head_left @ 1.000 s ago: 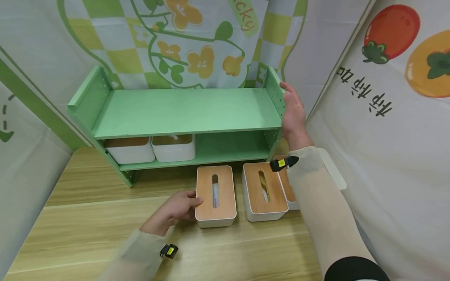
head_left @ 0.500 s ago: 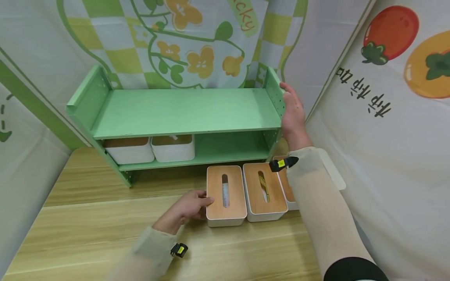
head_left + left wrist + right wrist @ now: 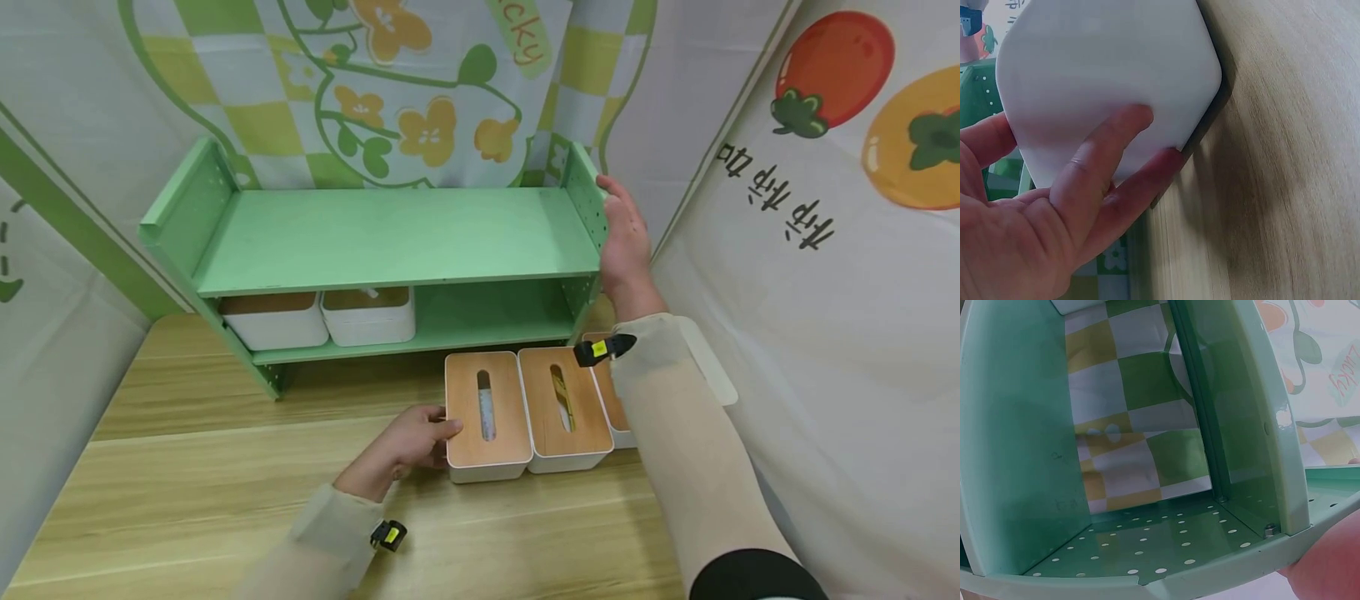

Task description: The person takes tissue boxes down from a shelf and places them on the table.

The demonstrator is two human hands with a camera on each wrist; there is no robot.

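My left hand rests against the left side of a tissue box, its thumb on the edge of the wooden lid. In the left wrist view, extended fingers press on the box's white wall. Something pale shows through the lid's slot. This box stands right beside a second tissue box, with something gold in its slot. My right hand lies along the outside of the green shelf's right side panel, fingers stretched up it. Only part of this hand enters the right wrist view.
Two white boxes, one on the left and another beside it, stand on the lower shelf board. Partly behind my right sleeve is a third wood-lidded box. A white flat item leans beyond it. Printed cloth surrounds the wooden table.
My left hand has slid the tissue box to the right across the table, closing the gap to the second box. The right hand has stayed on the shelf's side panel.
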